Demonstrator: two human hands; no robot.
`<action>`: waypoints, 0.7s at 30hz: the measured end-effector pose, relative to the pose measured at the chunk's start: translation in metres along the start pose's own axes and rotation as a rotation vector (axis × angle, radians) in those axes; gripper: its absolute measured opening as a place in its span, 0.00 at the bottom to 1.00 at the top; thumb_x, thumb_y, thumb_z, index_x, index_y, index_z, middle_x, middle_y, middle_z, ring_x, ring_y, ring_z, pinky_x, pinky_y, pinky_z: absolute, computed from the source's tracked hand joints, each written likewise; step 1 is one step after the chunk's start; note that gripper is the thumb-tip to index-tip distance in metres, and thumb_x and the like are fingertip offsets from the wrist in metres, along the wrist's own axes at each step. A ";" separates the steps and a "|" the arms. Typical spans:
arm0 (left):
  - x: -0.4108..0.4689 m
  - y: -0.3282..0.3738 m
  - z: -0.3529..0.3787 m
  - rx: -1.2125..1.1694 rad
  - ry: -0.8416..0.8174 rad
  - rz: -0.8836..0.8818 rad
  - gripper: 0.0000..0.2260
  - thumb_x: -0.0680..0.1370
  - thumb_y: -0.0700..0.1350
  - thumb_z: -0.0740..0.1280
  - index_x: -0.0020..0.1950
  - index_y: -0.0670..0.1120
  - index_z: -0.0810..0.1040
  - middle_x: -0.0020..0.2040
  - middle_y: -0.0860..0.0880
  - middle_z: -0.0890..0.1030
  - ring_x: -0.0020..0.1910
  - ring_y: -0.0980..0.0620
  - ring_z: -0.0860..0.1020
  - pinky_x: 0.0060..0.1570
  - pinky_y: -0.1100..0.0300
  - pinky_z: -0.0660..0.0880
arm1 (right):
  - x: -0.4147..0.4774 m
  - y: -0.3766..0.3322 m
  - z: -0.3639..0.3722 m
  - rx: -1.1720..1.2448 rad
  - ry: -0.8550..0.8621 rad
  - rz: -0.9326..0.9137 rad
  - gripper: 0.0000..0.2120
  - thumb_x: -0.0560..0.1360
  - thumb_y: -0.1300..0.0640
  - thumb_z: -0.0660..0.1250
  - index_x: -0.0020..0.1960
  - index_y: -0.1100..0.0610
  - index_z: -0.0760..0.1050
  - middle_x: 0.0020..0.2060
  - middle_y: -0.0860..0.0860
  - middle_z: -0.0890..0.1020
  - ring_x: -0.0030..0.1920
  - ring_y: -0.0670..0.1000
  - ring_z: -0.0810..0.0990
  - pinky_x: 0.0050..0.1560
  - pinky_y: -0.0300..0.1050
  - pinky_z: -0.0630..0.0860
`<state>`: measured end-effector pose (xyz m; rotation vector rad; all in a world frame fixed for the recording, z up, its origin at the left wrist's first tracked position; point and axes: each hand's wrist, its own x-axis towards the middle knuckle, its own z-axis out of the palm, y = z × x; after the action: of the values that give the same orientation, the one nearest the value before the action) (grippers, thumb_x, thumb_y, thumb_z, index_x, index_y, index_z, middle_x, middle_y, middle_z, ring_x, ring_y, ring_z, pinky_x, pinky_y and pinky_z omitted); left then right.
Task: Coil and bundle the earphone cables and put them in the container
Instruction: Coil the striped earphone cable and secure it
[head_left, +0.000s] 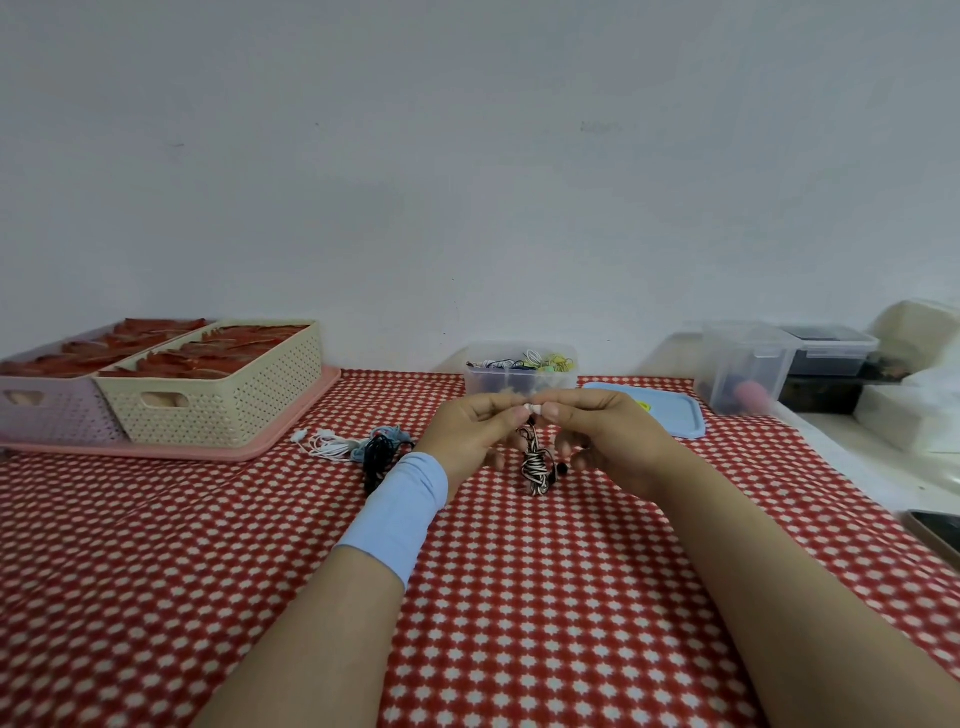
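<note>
A black-and-white braided earphone cable (535, 464) hangs in a loose bundle between my hands, above the red patterned tablecloth (519, 597). My left hand (470, 431) and my right hand (608, 436) both pinch its top end near a small white piece at the fingertips. Just behind them stands a clear container (521, 375) with several coloured cables inside. Its light blue lid (660, 410) lies flat to the right. To the left on the cloth lie a loose white earphone cable (324, 443) and a black cable (376, 457).
A cream basket (218, 395) and a lilac basket (47, 410) with red items sit on a pink tray at the back left. Clear and dark boxes (748, 371) stand at the back right. A phone (937, 532) lies at the right edge.
</note>
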<state>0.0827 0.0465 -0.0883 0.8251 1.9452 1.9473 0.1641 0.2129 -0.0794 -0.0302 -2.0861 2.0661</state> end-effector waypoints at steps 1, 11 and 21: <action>0.000 0.000 0.000 0.011 0.000 0.008 0.07 0.78 0.40 0.70 0.55 0.44 0.84 0.47 0.49 0.86 0.37 0.54 0.82 0.27 0.63 0.73 | 0.000 0.000 0.000 0.000 -0.008 0.001 0.09 0.77 0.59 0.70 0.54 0.54 0.86 0.43 0.52 0.85 0.31 0.50 0.73 0.29 0.40 0.69; 0.000 -0.003 -0.002 0.067 -0.021 0.047 0.06 0.76 0.38 0.71 0.52 0.42 0.85 0.39 0.44 0.84 0.35 0.52 0.80 0.35 0.61 0.79 | 0.000 0.001 -0.002 0.038 -0.079 0.088 0.11 0.73 0.59 0.71 0.54 0.58 0.85 0.37 0.51 0.83 0.30 0.49 0.75 0.26 0.39 0.69; -0.001 0.004 -0.001 0.210 -0.066 0.086 0.06 0.76 0.37 0.71 0.52 0.42 0.85 0.32 0.52 0.84 0.31 0.56 0.82 0.35 0.67 0.78 | 0.002 -0.001 -0.008 -0.041 -0.069 0.193 0.06 0.76 0.60 0.70 0.50 0.54 0.86 0.36 0.51 0.83 0.30 0.48 0.76 0.25 0.38 0.70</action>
<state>0.0835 0.0444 -0.0849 1.0296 2.1332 1.7574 0.1639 0.2210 -0.0784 -0.1759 -2.2471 2.1598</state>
